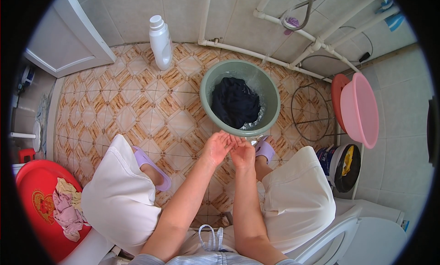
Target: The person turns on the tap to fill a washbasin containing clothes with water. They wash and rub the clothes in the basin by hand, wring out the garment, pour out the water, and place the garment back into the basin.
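A grey-green basin [206, 95] stands on the tiled floor in front of me, holding water and a bunched dark navy cloth [234, 102]. Just at its near rim, my left hand [218, 147] is palm up with its fingers stretched out. Beside it my right hand [242, 152] is turned palm up too, fingers spread slightly; the two hands meet at the fingertips. Both palms are bare. Whether the fingertips touch the rim, I cannot tell. A thin stream of water seems to fall into the basin's far right side.
A white bottle [160, 44] stands on the floor by the wall. At right are a pink basin [362, 111], a bagged bin [344, 168], a wire ring stand [295, 113] and a toilet [373, 240]. A red basin [27, 191] with pink and yellow clothes [68, 210] is at left.
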Available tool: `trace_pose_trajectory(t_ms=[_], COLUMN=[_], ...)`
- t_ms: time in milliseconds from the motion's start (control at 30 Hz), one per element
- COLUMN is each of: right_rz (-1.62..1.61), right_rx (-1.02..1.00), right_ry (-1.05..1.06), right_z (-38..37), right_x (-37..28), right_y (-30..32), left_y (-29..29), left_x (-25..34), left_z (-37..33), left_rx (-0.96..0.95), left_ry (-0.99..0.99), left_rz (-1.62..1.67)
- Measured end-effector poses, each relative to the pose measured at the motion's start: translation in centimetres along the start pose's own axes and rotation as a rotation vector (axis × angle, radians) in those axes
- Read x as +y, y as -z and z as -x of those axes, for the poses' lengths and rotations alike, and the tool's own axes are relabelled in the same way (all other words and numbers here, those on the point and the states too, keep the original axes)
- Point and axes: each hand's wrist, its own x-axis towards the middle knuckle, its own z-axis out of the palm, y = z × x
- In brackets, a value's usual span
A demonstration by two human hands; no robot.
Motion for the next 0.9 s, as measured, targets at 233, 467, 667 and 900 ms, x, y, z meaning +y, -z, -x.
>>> trace_pose_trajectory(t_ms=[233,467,667,900], right_rz=[0.010,0.063,0.190,0.455], right_rx=[-0.002,0.004,0.249,0.256], right_ry=[0.000,-0.010,0.044,0.788], right_z=[-0.1,-0.2,-0.3,-1.8], right_x=[0.1,0.2,-0.2,-13.3], right_y=[0.3,0.7,0.2,-12.7], left_y=[0.1,0.8,0.1,2.0], left_x=[-0.1,-0.1,-0.5,-0.9], left_z=[0.2,0.1,0.1,-0.8], left_rx=[0.023,0.034,0.099,0.150], left_ry=[0.007,0.011,0.015,0.036], left_rz=[-0.004,-0.012,-0.043,0.019])
